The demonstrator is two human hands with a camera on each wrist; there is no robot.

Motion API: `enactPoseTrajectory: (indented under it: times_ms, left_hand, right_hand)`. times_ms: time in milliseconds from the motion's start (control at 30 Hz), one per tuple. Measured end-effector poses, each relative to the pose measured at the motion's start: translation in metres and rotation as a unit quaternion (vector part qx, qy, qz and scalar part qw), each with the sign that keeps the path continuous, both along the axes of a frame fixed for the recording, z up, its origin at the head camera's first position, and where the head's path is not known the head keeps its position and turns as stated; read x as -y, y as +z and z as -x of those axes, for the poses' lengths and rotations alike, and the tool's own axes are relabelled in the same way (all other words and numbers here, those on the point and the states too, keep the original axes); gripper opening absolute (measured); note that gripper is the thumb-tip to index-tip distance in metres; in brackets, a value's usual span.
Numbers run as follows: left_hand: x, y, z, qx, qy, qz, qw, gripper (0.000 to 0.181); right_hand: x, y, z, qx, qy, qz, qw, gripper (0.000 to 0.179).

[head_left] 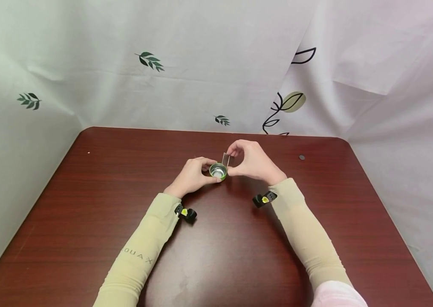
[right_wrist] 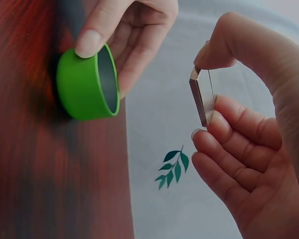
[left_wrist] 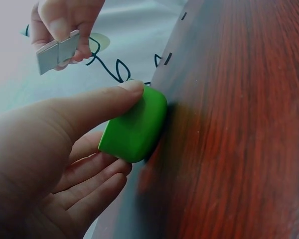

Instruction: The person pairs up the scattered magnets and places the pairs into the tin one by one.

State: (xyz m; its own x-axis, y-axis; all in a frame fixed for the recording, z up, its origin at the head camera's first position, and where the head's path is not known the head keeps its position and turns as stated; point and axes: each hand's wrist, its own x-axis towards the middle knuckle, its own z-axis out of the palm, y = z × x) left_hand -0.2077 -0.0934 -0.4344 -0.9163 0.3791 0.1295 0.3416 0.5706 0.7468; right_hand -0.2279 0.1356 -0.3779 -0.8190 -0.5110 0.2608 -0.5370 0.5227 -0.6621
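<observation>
My left hand [head_left: 191, 177] holds a small round cup [head_left: 218, 172] between thumb and fingers, its mouth facing up. The cup is bright green outside and silvery inside, and its base is at the tabletop in the left wrist view [left_wrist: 137, 129]. Beside and a little above its rim, my right hand [head_left: 255, 162] pinches a thin rectangular metal plate [right_wrist: 199, 94] between thumb and fingertips. In the left wrist view, the silvery plate [left_wrist: 59, 51] shows a line across its middle; whether it is one piece or two, I cannot tell. Plate and cup stand apart in the right wrist view.
A reddish-brown wooden table [head_left: 124, 179] lies under both hands. A small dark disc [head_left: 301, 157] rests on it at the far right, and a tiny white speck [head_left: 88, 152] at the far left. White leaf-printed cloth [head_left: 186, 94] hangs behind and at the sides.
</observation>
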Motion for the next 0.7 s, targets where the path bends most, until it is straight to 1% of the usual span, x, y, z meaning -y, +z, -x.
enactPoseTrajectory:
  times_ms: [233, 467, 700]
  left_hand:
    - [0.000, 0.001, 0.001, 0.006, 0.000, 0.000, 1.0000, 0.056]
    - [0.000, 0.001, 0.001, 0.011, 0.001, 0.006, 0.9999, 0.057]
    - [0.000, 0.001, 0.001, 0.012, -0.001, 0.007, 0.9999, 0.057]
  right_hand:
    - [-0.001, -0.006, -0.003, 0.014, -0.002, 0.007, 0.9999, 0.041]
    - [0.003, -0.012, -0.003, 0.017, 0.001, 0.015, 0.9997, 0.040]
    - [0.006, -0.013, -0.003, 0.025, -0.001, 0.013, 0.9996, 0.041]
